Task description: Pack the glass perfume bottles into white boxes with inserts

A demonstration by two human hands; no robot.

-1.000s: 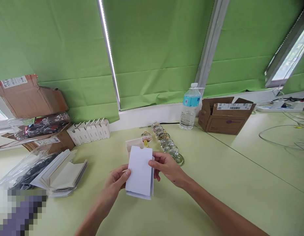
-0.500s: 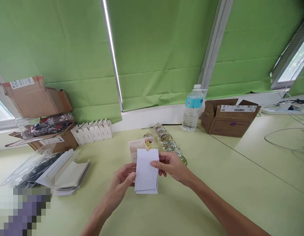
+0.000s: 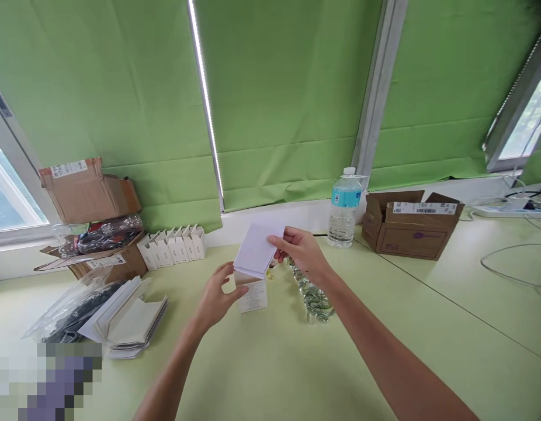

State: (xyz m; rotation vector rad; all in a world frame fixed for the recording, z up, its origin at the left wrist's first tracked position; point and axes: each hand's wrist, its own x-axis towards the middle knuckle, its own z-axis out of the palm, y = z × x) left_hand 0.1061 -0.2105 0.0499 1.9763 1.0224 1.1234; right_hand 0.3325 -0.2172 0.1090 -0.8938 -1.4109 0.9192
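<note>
Centrally, grips a folded white sheet (image 3: 258, 248) by its right edge with the right hand (image 3: 297, 251), thumb laid across the near face, fingers closed behind, the sheet tilted above the worktop (image 3: 270, 362). Holds the left hand (image 3: 218, 297) at the lower left of the sheet, fingers parted in an open curve, thumb reaching over to the left side of a small printed box (image 3: 253, 296) directly below the sheet; cannot tell from this angle whether gripping the box or only touching it. Shows lines of fine print on the box's near panel, too small to read.

Reveals just right of the box, partly hidden by the right hand and forearm, a row of clear glass ornaments (image 3: 312, 295) running down the worktop. Takes in a blue-labelled water bottle (image 3: 343, 213) upright at right of center, then an open brown carton (image 3: 415, 231) beside it and a power strip (image 3: 500, 209) with cables at the far right.

Includes at left a line of small white boxes (image 3: 172, 250) by the wall, stacked brown cartons (image 3: 90, 196) with plastic-wrapped items (image 3: 108, 234) between them, and, nearer, folded white cartons (image 3: 132, 327) next to a clear plastic bag (image 3: 75, 313) with dark contents.
</note>
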